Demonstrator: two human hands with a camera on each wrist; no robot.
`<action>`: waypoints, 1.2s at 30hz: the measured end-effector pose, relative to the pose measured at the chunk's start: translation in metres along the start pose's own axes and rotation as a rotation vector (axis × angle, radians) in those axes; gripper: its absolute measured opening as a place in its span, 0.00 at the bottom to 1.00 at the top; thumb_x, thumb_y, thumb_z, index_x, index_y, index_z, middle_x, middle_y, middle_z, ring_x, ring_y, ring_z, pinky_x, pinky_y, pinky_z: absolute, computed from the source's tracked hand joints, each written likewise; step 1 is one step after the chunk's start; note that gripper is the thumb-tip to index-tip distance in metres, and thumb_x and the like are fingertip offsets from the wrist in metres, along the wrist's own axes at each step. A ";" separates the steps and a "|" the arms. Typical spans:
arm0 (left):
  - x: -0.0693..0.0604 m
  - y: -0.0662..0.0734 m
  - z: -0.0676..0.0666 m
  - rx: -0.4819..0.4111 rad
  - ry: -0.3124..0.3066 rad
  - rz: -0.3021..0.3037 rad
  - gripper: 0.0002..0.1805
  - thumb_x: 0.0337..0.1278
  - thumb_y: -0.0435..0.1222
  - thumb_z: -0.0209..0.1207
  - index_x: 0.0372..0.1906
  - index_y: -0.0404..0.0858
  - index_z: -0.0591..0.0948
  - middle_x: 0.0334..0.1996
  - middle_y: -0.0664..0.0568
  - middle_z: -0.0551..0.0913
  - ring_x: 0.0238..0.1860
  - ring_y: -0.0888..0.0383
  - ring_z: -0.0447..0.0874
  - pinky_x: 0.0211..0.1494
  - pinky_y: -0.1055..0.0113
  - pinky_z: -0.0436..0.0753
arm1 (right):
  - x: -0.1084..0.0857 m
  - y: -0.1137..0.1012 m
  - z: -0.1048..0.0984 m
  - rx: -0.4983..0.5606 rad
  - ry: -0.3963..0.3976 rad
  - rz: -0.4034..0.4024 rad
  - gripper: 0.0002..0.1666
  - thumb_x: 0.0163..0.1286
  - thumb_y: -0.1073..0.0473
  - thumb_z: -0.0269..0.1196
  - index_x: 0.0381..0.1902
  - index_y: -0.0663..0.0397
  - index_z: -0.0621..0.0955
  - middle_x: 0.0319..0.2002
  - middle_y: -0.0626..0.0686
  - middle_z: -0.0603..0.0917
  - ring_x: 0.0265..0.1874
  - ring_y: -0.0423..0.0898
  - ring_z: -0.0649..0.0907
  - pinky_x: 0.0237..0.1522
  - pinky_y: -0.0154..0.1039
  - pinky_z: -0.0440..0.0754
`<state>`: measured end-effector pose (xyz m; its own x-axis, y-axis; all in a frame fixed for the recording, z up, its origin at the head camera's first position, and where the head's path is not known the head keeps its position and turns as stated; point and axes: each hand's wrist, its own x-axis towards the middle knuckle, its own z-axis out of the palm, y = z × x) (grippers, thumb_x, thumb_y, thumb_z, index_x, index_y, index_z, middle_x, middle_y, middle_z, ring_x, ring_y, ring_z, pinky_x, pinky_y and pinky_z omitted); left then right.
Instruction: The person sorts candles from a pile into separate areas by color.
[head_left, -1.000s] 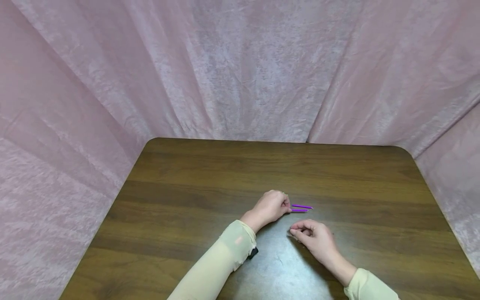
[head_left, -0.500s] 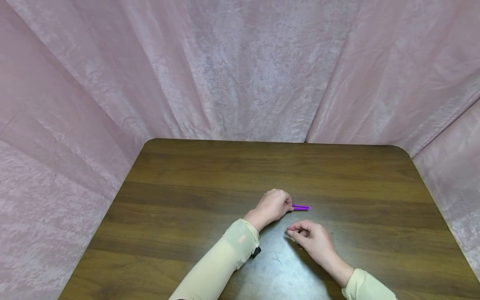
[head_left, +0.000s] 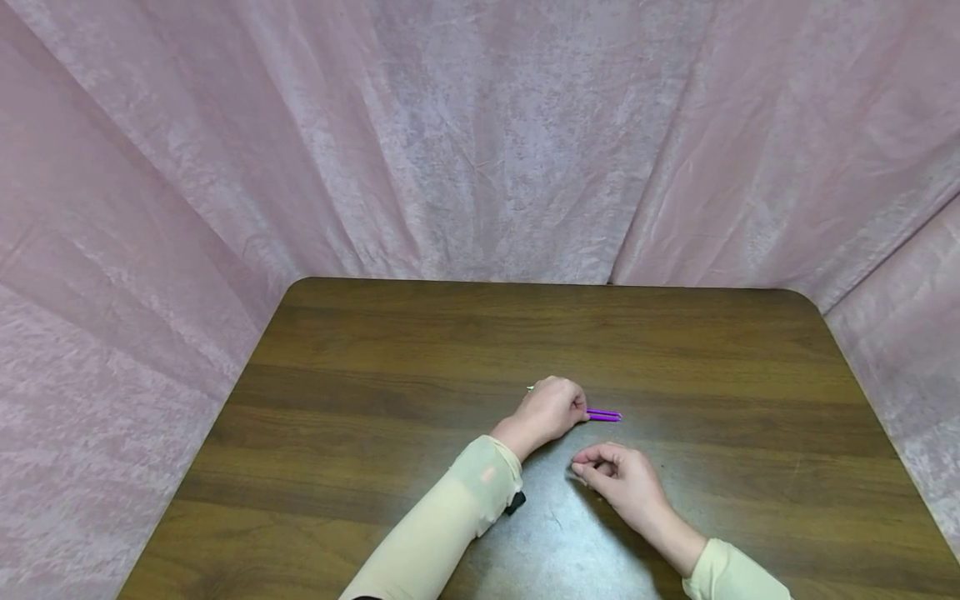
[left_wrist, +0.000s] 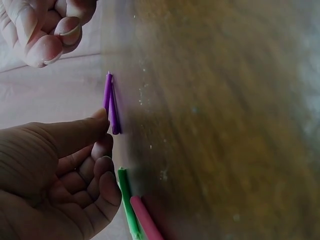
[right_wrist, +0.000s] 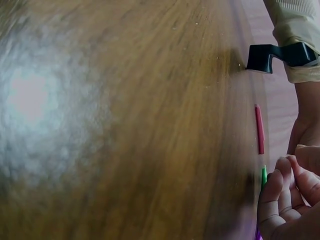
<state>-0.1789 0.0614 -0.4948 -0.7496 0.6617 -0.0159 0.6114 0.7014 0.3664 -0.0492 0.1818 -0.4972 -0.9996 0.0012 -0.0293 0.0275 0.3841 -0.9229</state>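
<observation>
Two thin purple candles lie close together on the brown table, just right of my left hand. That hand pinches the near end of one purple candle with thumb and finger. The other purple candle is right alongside it. Beneath the same hand are a green candle and a pink candle, mostly hidden from the head view. My right hand hovers nearer the front, its fingers loosely bent and thumb near the index finger. Nothing shows in its grasp.
A black wrist mount sticks out from the left sleeve, low over the tabletop. Pink velvet curtains hang behind the far table edge and along both sides.
The purple candles, spread apart at their right ends a second ago, now lie nearly parallel and together. My left hand has shifted slightly right; the right hand has moved a little left.
</observation>
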 end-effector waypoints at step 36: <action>-0.013 -0.003 -0.007 0.008 0.060 -0.012 0.04 0.51 0.39 0.67 0.25 0.49 0.85 0.24 0.64 0.82 0.30 0.65 0.80 0.36 0.73 0.76 | 0.000 0.004 0.000 -0.033 -0.022 0.041 0.03 0.60 0.64 0.70 0.33 0.56 0.86 0.25 0.47 0.84 0.20 0.36 0.78 0.24 0.32 0.76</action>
<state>-0.1729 0.0492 -0.4887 -0.7707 0.6361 0.0357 0.6040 0.7117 0.3586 -0.0493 0.1838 -0.5008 -0.9971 -0.0026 -0.0760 0.0681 0.4142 -0.9076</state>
